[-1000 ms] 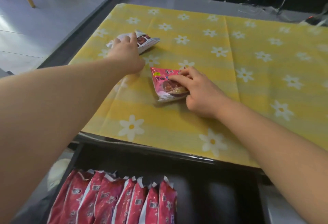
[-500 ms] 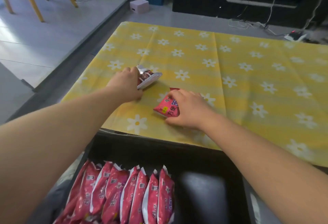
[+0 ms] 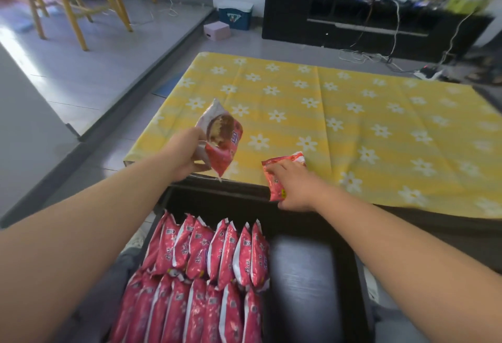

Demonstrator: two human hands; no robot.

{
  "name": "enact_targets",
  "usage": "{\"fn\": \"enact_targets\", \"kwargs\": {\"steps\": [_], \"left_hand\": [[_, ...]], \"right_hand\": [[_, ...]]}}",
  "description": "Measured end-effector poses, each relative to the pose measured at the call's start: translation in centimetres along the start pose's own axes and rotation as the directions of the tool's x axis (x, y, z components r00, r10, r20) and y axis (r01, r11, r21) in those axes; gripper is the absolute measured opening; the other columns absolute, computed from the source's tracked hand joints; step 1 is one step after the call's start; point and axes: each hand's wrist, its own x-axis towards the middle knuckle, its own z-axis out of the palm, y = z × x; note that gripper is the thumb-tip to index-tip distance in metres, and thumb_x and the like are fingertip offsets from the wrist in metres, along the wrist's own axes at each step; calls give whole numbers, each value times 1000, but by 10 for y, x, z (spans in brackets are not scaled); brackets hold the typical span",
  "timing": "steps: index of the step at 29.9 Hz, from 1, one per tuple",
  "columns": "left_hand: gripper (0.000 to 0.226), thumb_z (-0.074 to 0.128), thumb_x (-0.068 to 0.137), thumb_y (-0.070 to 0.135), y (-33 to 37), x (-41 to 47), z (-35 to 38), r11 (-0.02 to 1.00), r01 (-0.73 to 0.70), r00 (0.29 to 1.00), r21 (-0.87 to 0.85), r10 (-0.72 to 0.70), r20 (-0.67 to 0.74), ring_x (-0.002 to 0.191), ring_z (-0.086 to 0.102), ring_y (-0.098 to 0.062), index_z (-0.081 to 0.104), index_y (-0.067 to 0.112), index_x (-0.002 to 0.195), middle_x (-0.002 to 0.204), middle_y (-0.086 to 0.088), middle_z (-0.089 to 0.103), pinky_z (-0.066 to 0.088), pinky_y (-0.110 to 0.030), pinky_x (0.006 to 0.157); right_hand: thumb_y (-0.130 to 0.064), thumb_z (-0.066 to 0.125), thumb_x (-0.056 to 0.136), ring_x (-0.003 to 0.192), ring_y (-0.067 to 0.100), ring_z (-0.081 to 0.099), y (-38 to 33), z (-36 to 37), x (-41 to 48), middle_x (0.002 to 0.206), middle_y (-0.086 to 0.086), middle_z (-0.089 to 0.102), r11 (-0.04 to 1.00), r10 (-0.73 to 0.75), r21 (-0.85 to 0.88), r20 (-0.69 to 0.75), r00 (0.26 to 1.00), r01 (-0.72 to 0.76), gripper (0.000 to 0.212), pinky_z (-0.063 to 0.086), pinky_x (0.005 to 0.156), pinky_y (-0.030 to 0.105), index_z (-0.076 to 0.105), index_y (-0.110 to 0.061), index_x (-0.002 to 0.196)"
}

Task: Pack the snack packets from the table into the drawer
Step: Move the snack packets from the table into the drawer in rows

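Observation:
My left hand [image 3: 187, 154] holds a red and white snack packet [image 3: 221, 139] lifted above the table's near left corner, over the drawer's far edge. My right hand [image 3: 294, 189] grips a second red snack packet [image 3: 282, 173] at the table's front edge, partly hanging over the drawer. The black drawer [image 3: 350, 269] stands pulled out below me. Its left half is filled with two rows of several red packets [image 3: 214, 269] standing on edge. Its right half shows bare dark floor.
The table [image 3: 353, 131] wears a yellow cloth with white daisies. A raised floor step runs along the left. Beyond the table stand a pink box [image 3: 216, 30], a blue cooler [image 3: 235, 15], a black TV cabinet [image 3: 375, 30] with cables, and wooden chair legs [image 3: 68, 3].
Both hands have pulled back toward me with their packets. The left packet has risen off the table; the right one has slid to the table's front edge.

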Motion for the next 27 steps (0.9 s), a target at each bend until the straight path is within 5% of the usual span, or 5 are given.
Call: {"fn": "enact_targets", "kwargs": {"steps": [8,14,18,22,27], "left_hand": [[70,82,73,52,-46,-55,-26,958,219,925,-186,-144,350,110,74,-35,66,10,126,119,-21,75,60,-52,90],[42,80,75,22,-87,-75,-22,968,248,926,-32,-227,302,74,79,-25,69,6,112,91,-15,80,64,-37,62],[30,75,92,25,-105,-74,-18,969,236,958,80,-246,149,62,76,-21,67,9,116,81,-11,80,60,-32,54],[31,75,94,21,-120,-72,-18,968,243,963,65,-249,99,71,79,-25,63,5,117,88,-14,81,62,-36,58],[31,72,96,17,-131,-70,-12,960,262,961,97,-268,61,77,79,-30,60,3,121,92,-18,80,64,-42,66]], "right_hand": [[-18,58,91,139,32,41,-28,20,-51,148,11,46,933,-2,352,-196,981,72,70,32,117,38,35,-24,157],[-27,54,103,134,23,46,-46,51,-92,146,10,50,856,-38,505,-159,987,115,61,33,106,26,32,-25,160],[-36,38,106,123,36,59,-41,94,-100,139,17,59,899,126,419,35,991,-129,58,48,101,44,21,-30,162],[-25,40,103,103,41,68,-35,126,-90,122,23,69,896,310,313,65,949,-314,72,54,88,49,0,-32,162],[-14,62,92,127,40,58,-45,157,-87,146,25,53,821,252,507,91,963,-263,101,48,97,38,-8,-20,164]]}}
